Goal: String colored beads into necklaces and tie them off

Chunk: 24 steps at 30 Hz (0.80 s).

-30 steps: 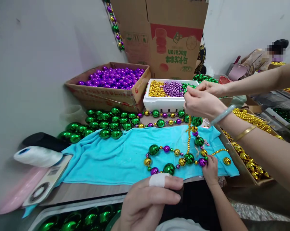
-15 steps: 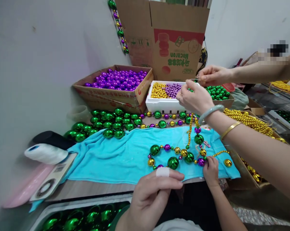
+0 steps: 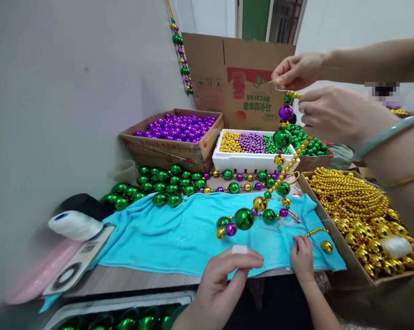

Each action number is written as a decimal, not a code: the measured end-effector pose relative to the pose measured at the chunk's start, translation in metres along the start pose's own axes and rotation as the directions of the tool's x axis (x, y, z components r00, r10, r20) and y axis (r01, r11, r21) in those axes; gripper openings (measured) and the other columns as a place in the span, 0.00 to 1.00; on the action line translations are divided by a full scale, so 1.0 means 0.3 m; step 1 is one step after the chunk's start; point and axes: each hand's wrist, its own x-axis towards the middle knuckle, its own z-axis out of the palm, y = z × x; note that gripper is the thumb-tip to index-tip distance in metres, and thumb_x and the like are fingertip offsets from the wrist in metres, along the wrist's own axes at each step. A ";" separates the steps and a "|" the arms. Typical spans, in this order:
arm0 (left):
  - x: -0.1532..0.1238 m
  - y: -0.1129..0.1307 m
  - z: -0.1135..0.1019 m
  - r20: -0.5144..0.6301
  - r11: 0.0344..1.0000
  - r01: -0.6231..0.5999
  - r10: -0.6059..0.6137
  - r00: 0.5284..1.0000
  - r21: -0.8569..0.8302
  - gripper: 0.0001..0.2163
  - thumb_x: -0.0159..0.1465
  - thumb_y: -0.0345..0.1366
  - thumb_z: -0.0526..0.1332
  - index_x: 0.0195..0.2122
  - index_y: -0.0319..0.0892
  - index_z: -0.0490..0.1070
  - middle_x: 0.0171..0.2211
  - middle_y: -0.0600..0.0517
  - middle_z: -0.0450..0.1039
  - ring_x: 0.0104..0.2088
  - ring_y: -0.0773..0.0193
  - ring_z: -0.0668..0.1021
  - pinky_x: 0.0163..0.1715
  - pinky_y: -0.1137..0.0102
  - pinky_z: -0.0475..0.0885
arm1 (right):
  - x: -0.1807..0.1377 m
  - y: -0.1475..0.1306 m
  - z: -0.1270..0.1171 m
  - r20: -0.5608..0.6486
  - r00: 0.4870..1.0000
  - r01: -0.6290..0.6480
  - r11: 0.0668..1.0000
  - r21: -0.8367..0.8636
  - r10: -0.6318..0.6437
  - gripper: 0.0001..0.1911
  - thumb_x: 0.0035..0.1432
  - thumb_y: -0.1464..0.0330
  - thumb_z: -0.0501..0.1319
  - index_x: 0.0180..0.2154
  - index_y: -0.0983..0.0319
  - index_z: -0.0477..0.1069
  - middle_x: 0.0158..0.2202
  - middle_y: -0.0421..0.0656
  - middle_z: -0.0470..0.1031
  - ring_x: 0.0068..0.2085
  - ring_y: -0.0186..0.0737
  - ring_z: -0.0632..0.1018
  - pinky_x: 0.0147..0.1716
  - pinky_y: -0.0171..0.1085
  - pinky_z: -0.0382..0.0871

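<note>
My left hand (image 3: 227, 279), a white strip of tape on one finger, hovers over the front edge of the turquoise cloth (image 3: 152, 238). Its fingers stretch to the right, the thumb is apart, and it holds nothing. Low on the cloth's right side rests my right hand (image 3: 303, 259), fingers loosely bent, with a gap at the thumb and nothing visible in it. A gold bead (image 3: 327, 246) lies right of it. Another person's hands (image 3: 330, 110) hold up a bead garland (image 3: 244, 219) of green, purple and gold beads, with a thin cord at their fingertips.
Purple beads fill a cardboard box (image 3: 207, 144); small beads sit in a white foam box (image 3: 241, 163). Green beads (image 3: 159, 176) cluster behind the cloth. A carton (image 3: 351, 256) of gold beads stands right. A white thread spool (image 3: 74, 225) lies left; green beads fill a tray (image 3: 131, 305) in front.
The other person's hands have risen and drawn back right, lifting part of the garland off the cloth, away from my right hand. My view has shifted slightly; my hands stay nearly in place.
</note>
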 end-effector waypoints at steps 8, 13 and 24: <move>-0.001 -0.002 0.010 -0.029 0.999 -0.007 0.009 1.000 0.045 0.12 0.68 0.29 0.54 0.40 0.44 0.78 0.35 0.50 0.81 0.38 0.65 0.81 0.41 0.73 0.75 | -0.006 0.021 0.016 0.004 0.999 0.045 0.999 -0.013 -0.045 0.12 0.61 0.71 0.52 0.38 0.66 0.73 0.38 0.53 0.73 0.44 0.50 0.71 0.46 0.49 0.66; -0.009 -0.011 0.009 -0.058 0.999 0.018 -0.017 0.998 0.030 0.11 0.68 0.32 0.55 0.38 0.44 0.79 0.34 0.49 0.80 0.37 0.65 0.81 0.39 0.74 0.75 | -0.011 0.034 0.031 -0.023 0.997 0.073 0.997 -0.025 -0.074 0.12 0.61 0.71 0.53 0.38 0.66 0.74 0.39 0.53 0.73 0.43 0.51 0.71 0.45 0.49 0.67; -0.021 -0.047 0.006 -0.048 0.998 0.022 -0.024 0.999 -0.053 0.12 0.69 0.37 0.55 0.39 0.42 0.78 0.33 0.47 0.79 0.35 0.64 0.79 0.36 0.72 0.75 | -0.029 0.096 0.096 -0.089 0.988 0.126 0.991 -0.041 -0.130 0.12 0.62 0.67 0.53 0.38 0.63 0.74 0.38 0.52 0.75 0.42 0.52 0.73 0.43 0.48 0.68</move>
